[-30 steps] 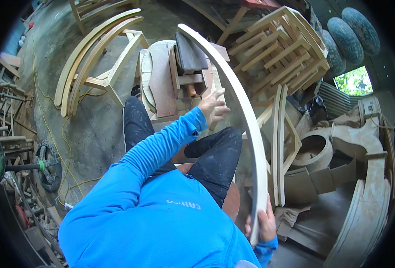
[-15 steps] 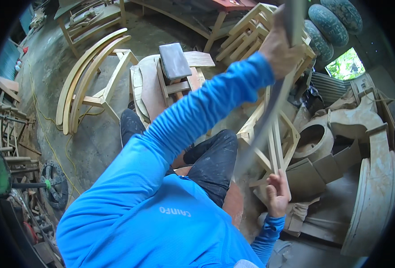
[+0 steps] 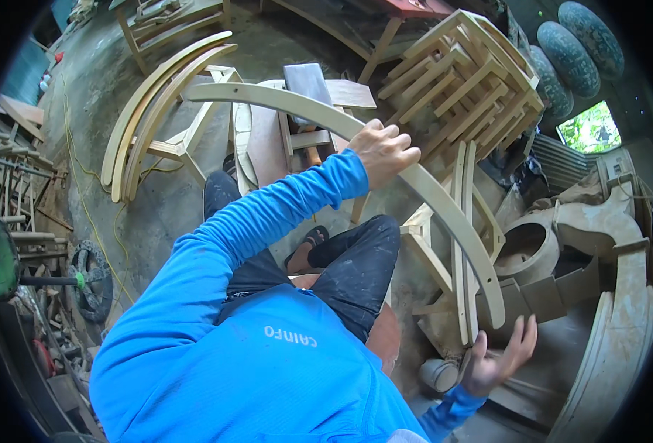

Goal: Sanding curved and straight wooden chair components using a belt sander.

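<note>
My left hand is closed around the middle of a curved wooden slat, pale and smooth, with small holes near its ends. The slat arcs through the air from upper left to lower right, above my knees. Close below its lower end is my right hand, fingers spread and nothing in them. Just beside that hand, two narrow wooden strips lean on a small wooden stand. Past my left forearm, more curved slats rest side by side on an angled wooden frame.
In front of me is a workpiece stand with a grey block on top. Stacked wooden frames stand at the far right. Carved wooden parts crowd my right side. A yellow cord runs across the floor at left.
My left hand has come down and to the left, turning the slat from steep and edge-on to broad side up. My right hand has moved rightward and down off the strips, its fingers spreading.
</note>
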Demonstrator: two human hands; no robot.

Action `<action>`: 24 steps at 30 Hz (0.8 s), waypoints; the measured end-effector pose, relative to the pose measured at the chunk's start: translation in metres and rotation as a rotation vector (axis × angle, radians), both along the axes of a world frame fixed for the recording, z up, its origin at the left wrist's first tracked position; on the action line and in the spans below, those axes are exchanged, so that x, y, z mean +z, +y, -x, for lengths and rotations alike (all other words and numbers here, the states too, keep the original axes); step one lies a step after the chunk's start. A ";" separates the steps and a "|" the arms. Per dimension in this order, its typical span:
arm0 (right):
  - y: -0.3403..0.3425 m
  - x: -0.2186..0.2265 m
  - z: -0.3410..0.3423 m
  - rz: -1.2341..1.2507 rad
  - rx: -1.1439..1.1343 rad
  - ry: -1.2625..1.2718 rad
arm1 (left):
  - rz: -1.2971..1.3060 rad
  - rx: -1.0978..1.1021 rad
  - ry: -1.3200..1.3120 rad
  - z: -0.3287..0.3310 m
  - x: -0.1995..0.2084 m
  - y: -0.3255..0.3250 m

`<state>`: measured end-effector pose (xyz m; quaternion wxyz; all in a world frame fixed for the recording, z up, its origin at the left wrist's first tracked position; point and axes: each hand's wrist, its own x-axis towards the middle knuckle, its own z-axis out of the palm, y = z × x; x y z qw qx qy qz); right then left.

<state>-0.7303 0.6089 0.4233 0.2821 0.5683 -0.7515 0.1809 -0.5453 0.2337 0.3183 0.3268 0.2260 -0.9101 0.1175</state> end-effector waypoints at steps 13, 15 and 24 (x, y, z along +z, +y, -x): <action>0.050 -0.165 -0.004 -0.454 0.068 -1.495 | -0.305 -0.462 -0.042 -0.004 -0.023 -0.017; 0.058 -0.176 0.002 -0.444 0.098 -1.365 | -0.414 -0.244 -0.068 -0.015 -0.027 -0.044; 0.035 -0.146 0.011 -0.451 0.222 -0.919 | -0.553 0.324 -0.012 -0.025 -0.056 -0.115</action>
